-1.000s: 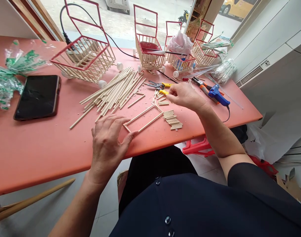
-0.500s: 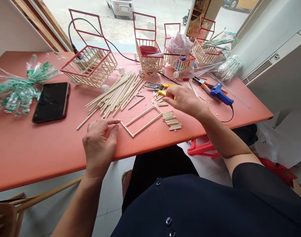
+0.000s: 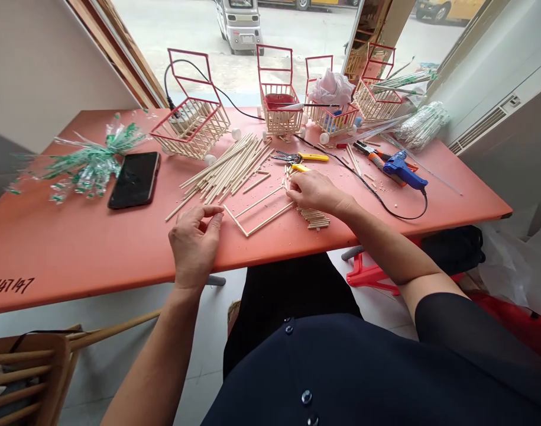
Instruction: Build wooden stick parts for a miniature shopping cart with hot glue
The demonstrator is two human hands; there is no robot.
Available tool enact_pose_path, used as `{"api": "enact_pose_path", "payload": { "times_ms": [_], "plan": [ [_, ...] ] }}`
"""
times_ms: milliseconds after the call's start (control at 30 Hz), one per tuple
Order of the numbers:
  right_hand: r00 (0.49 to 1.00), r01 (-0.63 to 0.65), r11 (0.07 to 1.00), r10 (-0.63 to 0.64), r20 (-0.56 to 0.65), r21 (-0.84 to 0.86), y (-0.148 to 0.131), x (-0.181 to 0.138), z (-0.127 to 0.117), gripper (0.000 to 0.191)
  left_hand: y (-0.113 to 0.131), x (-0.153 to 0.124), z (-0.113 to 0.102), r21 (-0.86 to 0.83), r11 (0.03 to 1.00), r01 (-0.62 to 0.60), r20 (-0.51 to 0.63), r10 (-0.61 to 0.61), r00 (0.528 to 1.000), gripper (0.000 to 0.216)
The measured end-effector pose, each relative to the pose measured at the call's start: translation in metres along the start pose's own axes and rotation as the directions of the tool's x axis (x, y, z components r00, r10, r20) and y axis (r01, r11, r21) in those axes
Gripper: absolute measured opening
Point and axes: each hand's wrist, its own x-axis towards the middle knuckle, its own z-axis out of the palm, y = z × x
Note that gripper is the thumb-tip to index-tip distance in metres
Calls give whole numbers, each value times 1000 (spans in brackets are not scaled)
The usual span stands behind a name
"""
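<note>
Thin wooden sticks form a long four-sided frame (image 3: 270, 219) flat on the table. My left hand (image 3: 196, 239) is at its left end, thumb and forefinger closed near the tip of the end stick; whether they grip it is hard to see. At the other end my right hand (image 3: 315, 190) is closed in a pinch over the frame's right end stick, its fingertips partly hidden. Beneath and beside that hand lies a row of short cut sticks (image 3: 317, 219). Yellow-handled pliers (image 3: 312, 157) rest just beyond it.
Behind the frame lies a pile of long sticks (image 3: 228, 168). Several small stick-built carts (image 3: 194, 127) with red-edged handles stand along the back. A blue glue gun (image 3: 403, 171) with a looping cord is at right; a phone (image 3: 135, 180) and green-and-clear plastic wrappers (image 3: 90, 160) are at left.
My right hand has come down and left from near the pliers to the frame's right end. My left thumb and forefinger have drawn closer together. The camera view has shifted.
</note>
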Motion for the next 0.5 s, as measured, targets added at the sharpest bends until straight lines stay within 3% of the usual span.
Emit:
{"api": "enact_pose_path", "payload": {
  "times_ms": [100, 267, 400, 500],
  "plan": [
    [998, 0, 998, 4, -65, 60, 4, -1, 2, 18, 2, 3, 0, -184, 975, 122, 22, -120, 993, 22],
    [982, 19, 988, 10, -189, 153, 12, -1, 4, 19, 16, 12, 10, -524, 791, 315, 157, -274, 949, 31],
    [971, -7, 976, 59, -232, 218, 15, 0, 5, 18, 33, 21, 21, -592, 681, 430, 307, -303, 902, 23],
    [959, -8, 974, 72, -273, 228, 16, -1, 3, 17, 41, 28, 26, -622, 660, 422, 298, -300, 906, 21]
  ]
}}
